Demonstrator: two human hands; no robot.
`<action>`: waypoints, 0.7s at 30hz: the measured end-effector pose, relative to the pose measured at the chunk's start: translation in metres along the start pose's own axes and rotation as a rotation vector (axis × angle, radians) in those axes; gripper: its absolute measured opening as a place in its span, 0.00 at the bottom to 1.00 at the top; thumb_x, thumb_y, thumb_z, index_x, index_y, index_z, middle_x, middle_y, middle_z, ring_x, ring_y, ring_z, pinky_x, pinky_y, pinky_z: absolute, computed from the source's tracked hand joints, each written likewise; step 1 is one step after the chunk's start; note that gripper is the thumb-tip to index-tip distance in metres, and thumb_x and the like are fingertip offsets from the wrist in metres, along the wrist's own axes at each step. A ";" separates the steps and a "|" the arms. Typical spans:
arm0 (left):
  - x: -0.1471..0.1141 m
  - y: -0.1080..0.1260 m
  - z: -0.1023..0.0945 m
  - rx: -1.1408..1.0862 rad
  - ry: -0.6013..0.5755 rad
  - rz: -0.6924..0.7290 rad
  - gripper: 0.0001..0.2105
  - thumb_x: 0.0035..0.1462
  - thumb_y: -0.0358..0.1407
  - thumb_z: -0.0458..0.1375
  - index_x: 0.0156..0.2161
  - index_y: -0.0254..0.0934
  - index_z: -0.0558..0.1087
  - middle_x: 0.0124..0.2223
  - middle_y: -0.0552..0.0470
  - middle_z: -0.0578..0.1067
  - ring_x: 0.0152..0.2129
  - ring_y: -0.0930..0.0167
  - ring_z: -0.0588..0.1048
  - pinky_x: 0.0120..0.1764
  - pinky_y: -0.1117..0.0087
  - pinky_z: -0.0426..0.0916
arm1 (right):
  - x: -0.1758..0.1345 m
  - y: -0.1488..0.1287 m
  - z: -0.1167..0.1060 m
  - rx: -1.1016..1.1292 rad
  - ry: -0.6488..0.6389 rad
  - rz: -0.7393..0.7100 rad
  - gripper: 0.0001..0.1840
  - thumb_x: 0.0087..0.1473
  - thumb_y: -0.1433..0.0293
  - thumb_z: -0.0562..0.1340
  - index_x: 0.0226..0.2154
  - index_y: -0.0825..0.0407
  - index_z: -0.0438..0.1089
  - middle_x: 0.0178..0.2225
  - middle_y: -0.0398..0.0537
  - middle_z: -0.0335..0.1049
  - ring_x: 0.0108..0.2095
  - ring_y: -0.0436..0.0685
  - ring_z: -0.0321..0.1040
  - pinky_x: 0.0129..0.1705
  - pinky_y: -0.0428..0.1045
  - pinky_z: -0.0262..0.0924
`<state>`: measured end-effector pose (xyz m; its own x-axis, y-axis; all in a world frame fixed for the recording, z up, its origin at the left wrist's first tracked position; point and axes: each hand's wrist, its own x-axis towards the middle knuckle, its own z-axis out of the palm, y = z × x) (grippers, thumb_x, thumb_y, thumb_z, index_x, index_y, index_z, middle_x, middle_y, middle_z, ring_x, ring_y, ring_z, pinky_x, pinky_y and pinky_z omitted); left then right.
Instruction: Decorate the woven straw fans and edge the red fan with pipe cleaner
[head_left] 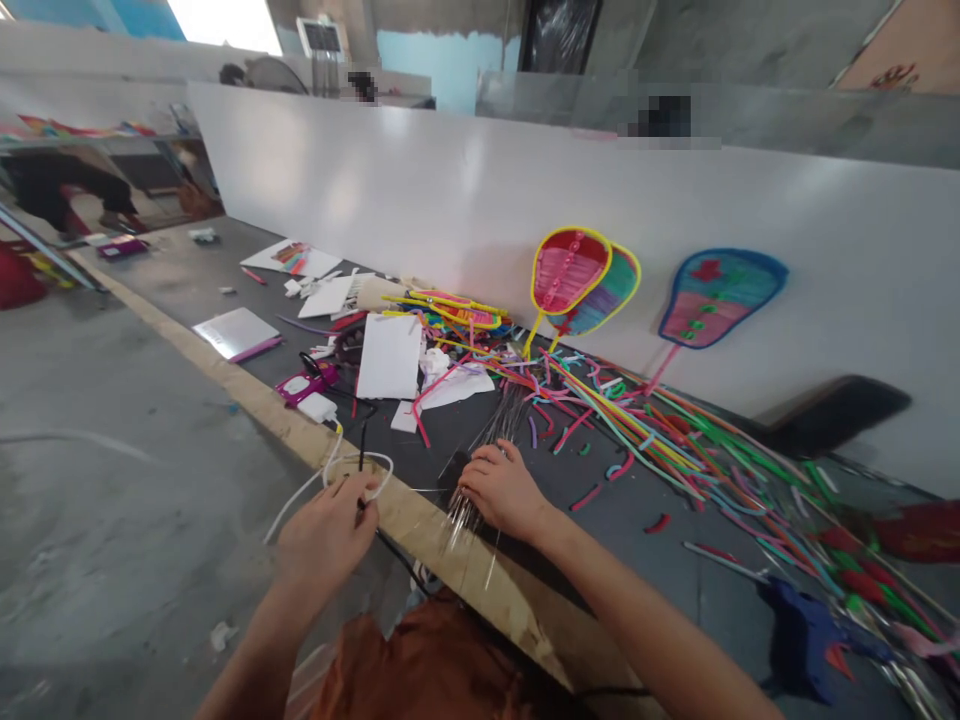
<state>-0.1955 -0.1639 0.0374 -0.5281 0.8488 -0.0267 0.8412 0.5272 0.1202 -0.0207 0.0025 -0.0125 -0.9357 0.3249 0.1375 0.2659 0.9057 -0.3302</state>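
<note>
My left hand [330, 530] is closed near the table's front edge, thumb and fingers pinched on a thin black cord [363, 450]. A white cable [382, 462] loops round beside those fingers. My right hand [504, 488] curls over a bundle of thin metal wires [462, 515] lying across the table edge. The far part of that bundle stretches away under colourful pipe cleaners. One thin wire spans the gap between my hands; whether my left fingers grip its end I cannot tell.
Fan-shaped crafts [571, 270] lean on the white partition [375, 190], with a blue-rimmed one [724, 298] to the right. Pipe cleaners [637, 425] spread rightward towards a blue glue gun [799, 630]. White cards [390, 356], a purple device [304, 385] and a silver case [236, 332] lie left.
</note>
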 end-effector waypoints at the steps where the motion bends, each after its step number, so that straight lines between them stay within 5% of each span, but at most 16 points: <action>1: 0.000 -0.001 -0.003 -0.013 0.009 -0.026 0.10 0.57 0.35 0.47 0.42 0.42 0.67 0.39 0.52 0.76 0.36 0.65 0.76 0.32 0.69 0.63 | 0.000 0.000 0.001 0.034 0.030 0.024 0.07 0.57 0.68 0.57 0.36 0.47 0.71 0.39 0.44 0.74 0.48 0.56 0.60 0.58 0.59 0.37; 7: -0.002 -0.002 -0.010 -0.074 0.074 -0.126 0.18 0.57 0.38 0.48 0.53 0.40 0.58 0.37 0.52 0.76 0.31 0.65 0.77 0.29 0.70 0.62 | 0.004 0.007 0.001 0.281 0.351 0.183 0.06 0.57 0.69 0.58 0.33 0.49 0.71 0.35 0.46 0.74 0.42 0.54 0.64 0.51 0.53 0.52; 13: 0.007 0.011 0.005 0.001 -0.055 -0.062 0.20 0.58 0.36 0.45 0.56 0.40 0.58 0.42 0.48 0.76 0.35 0.64 0.77 0.32 0.69 0.64 | 0.002 0.008 -0.011 0.543 0.697 0.197 0.05 0.56 0.72 0.56 0.34 0.50 0.68 0.34 0.47 0.71 0.39 0.54 0.67 0.44 0.51 0.61; 16: 0.014 0.019 0.010 0.051 -0.114 0.004 0.20 0.58 0.33 0.45 0.57 0.39 0.59 0.44 0.46 0.76 0.38 0.64 0.76 0.35 0.68 0.65 | -0.004 0.009 -0.018 0.573 0.645 0.169 0.07 0.54 0.74 0.56 0.35 0.50 0.68 0.35 0.46 0.70 0.38 0.53 0.67 0.43 0.50 0.62; 21: 0.022 0.023 0.006 0.188 -0.151 0.154 0.18 0.57 0.32 0.47 0.52 0.39 0.66 0.40 0.44 0.77 0.41 0.62 0.74 0.39 0.65 0.64 | -0.028 0.015 -0.019 0.490 0.259 -0.085 0.22 0.45 0.85 0.51 0.38 0.50 0.70 0.39 0.47 0.73 0.45 0.54 0.66 0.49 0.52 0.60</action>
<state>-0.1868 -0.1324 0.0335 -0.3808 0.9086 -0.1717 0.9245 0.3778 -0.0515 0.0143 0.0119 -0.0034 -0.8452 0.3683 0.3874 -0.0047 0.7196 -0.6944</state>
